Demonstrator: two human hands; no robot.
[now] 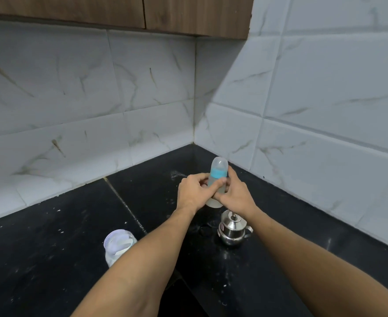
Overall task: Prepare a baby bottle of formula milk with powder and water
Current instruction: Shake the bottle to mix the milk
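Both hands wrap the baby bottle (218, 177) above the black counter (51, 248), near the tiled corner. L hand (194, 194) grips the body w/ fingers curled round it; R hand (236, 195) grips from the other side, its thumb laid across the front. Bottle is upright – clear cap (220, 163) on top, blue collar (219, 173) under it, pale liquid in the bottom. Steel kettle (233, 229) w/ lid stands just below the R wrist. Open powder jar (119, 245) sits on the counter, partly behind the L forearm – white powder inside.
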